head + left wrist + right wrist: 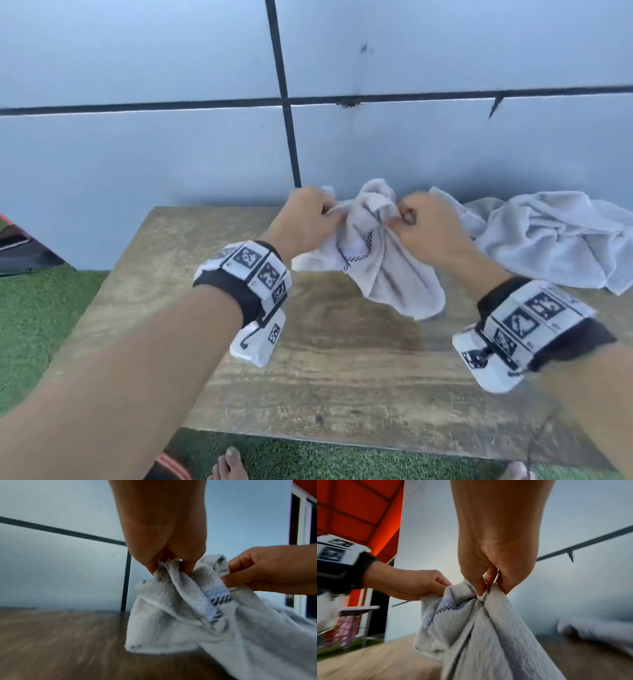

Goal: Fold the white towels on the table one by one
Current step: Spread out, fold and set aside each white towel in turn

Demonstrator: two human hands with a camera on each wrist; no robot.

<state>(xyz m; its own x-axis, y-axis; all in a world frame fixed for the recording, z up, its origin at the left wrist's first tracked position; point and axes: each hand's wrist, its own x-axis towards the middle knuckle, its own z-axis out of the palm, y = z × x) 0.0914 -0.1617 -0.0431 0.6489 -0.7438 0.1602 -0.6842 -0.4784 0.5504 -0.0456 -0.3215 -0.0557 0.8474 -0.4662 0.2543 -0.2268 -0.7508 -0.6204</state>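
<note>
A crumpled white towel (380, 263) with a dark checked border hangs above the wooden table (329, 359), held up by both hands. My left hand (308, 216) pinches its upper left edge, fingers curled round the cloth. My right hand (424, 222) pinches the upper right edge close by. In the left wrist view the left hand (173, 561) grips a bunched fold of the towel (171, 622), with the right hand (257, 572) beside it. The right wrist view shows the right hand (488, 585) pinching the towel (479, 635), and the left hand (419, 585) gripping its other edge.
A second white towel (555, 240) lies crumpled on the table's far right. A pale tiled wall (171, 137) stands right behind the table. Green artificial grass (34, 308) lies left of and in front of the table, with bare feet (229, 466) at its near edge.
</note>
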